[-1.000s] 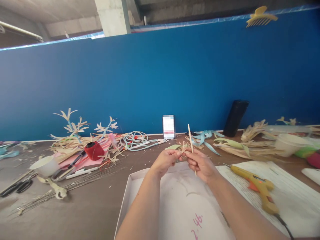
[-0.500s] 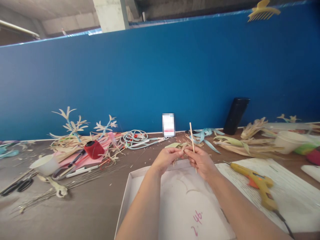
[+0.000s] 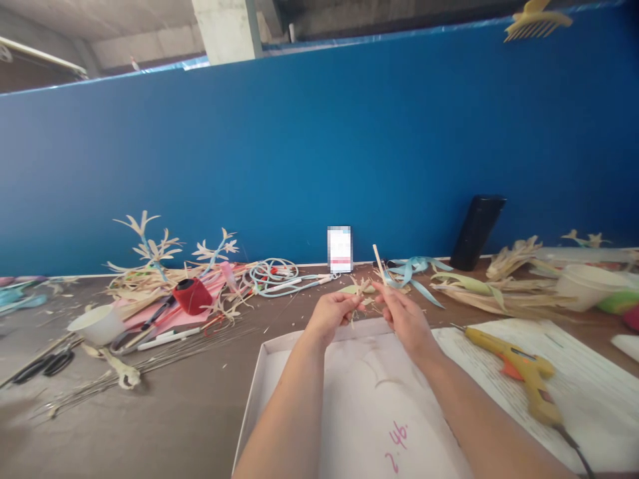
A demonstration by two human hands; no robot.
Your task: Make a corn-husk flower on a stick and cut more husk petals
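Pinching a small pale husk piece [image 3: 363, 289], our left hand [image 3: 327, 317] has thumb and fingers closed on its lower part, so the split tips poke out above the grip, toward our right hand [image 3: 405, 318]. That hand is curled around a thin pale stick [image 3: 376, 256], which rises from its fingers and leans left; whether its fingertips touch the husk piece we cannot tell. We hold both hands over the far edge of the white box [image 3: 359, 412].

Beyond that edge, at the back edge of the tabletop [image 3: 200, 412], a phone [image 3: 340, 249] stands before the blue board [image 3: 279, 159], with blue ribbon [image 3: 409, 269] to its right. Right of the box, we see a yellow glue gun [image 3: 524, 372] lying on printed paper [image 3: 594, 399]. Toward the back left corner, husk flowers [image 3: 156, 251] stand near a red spool [image 3: 192, 298].
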